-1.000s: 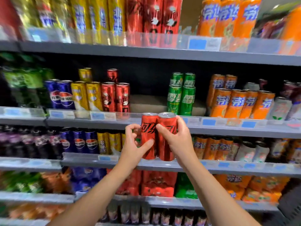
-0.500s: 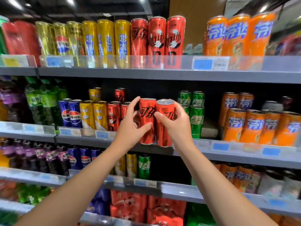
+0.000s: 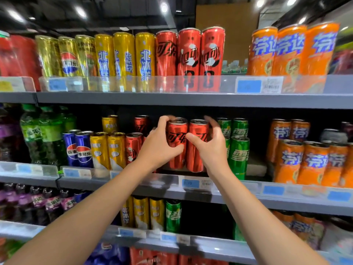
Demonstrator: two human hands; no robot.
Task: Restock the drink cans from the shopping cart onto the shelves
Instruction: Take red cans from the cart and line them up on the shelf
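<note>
Grey metal shelves [image 3: 191,100] run across a shop aisle under a dark ceiling with round lights, each tier fronted by a clear strip carrying blue price tags [image 3: 248,86]. The top tier holds gold, yellow, red and orange tall cans. On the middle shelf [image 3: 238,196], from left to right, stand green bottles [image 3: 38,134], blue cans [image 3: 83,150], yellow cans [image 3: 107,150], red cans [image 3: 133,148], green cans [image 3: 238,155] and orange cans [image 3: 290,161].

Both bare forearms reach up and forward from the near edge. The left hand [image 3: 158,148] wraps the left red can [image 3: 176,150], its fingers curled over the far rim and the thumb across the front. The right hand [image 3: 212,148] grips the right red can [image 3: 196,159], thumb on the front, fingers arched round the far right side. The two cans stand upright, touching each other, low over the middle shelf in the gap between the red and green rows; whether their bases rest on it cannot be told.

A lower tier holds purple bottles [image 3: 38,201], yellow cans and one green can.
</note>
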